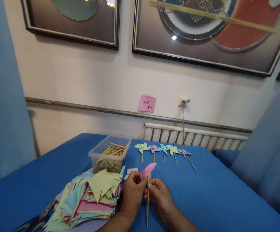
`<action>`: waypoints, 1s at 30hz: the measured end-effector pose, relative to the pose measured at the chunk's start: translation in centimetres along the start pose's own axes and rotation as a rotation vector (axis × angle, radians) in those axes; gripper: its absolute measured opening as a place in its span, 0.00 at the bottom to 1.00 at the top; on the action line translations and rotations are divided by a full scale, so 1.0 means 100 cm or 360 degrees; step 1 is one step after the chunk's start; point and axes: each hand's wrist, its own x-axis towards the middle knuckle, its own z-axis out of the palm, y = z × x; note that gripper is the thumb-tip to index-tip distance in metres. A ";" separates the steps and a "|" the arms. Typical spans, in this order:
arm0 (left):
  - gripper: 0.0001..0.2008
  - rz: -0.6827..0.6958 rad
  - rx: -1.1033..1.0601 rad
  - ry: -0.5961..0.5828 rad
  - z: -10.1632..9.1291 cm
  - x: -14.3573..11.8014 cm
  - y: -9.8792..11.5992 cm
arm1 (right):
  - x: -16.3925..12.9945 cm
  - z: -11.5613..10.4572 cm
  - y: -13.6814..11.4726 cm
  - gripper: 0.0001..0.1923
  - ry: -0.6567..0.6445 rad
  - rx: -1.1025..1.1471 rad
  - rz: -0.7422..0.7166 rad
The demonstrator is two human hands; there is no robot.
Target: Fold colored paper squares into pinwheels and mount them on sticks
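Left hand (133, 188) pinching pink paper (148, 169), right hand (159, 190) pinching the stick (148, 206). Fingertips mostly hidden behind paper. Scissors (37, 220) half buried under paper pile (89, 198), cut off at frame edge.

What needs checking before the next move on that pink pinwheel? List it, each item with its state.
1. Pink paper gripped: ok, pinched in the left hand.
2. Wooden stick held: ok, the right hand holds it upright against the paper.
3. Stick fixed through the paper: cannot tell, the fingers hide the joint.
4. Spare sticks: ok, the clear plastic box has plenty.
5. Cut paper: ok, a tall stack of coloured sheets lies by the left hand.
6. Room beside the finished pinwheels: ok, bare blue tablecloth to their right.
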 end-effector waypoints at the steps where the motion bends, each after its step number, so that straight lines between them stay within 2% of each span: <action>1: 0.10 0.0000 0.0003 0.0003 0.000 0.000 0.001 | 0.000 0.000 0.000 0.20 0.0002 0.0007 0.0003; 14: 0.08 0.0024 0.0066 0.0041 0.000 -0.001 0.008 | 0.000 0.001 0.000 0.19 -0.0027 -0.0044 -0.0029; 30: 0.08 0.0090 0.0162 0.0050 0.001 0.005 -0.009 | 0.002 -0.002 0.004 0.17 -0.0036 -0.0050 -0.0032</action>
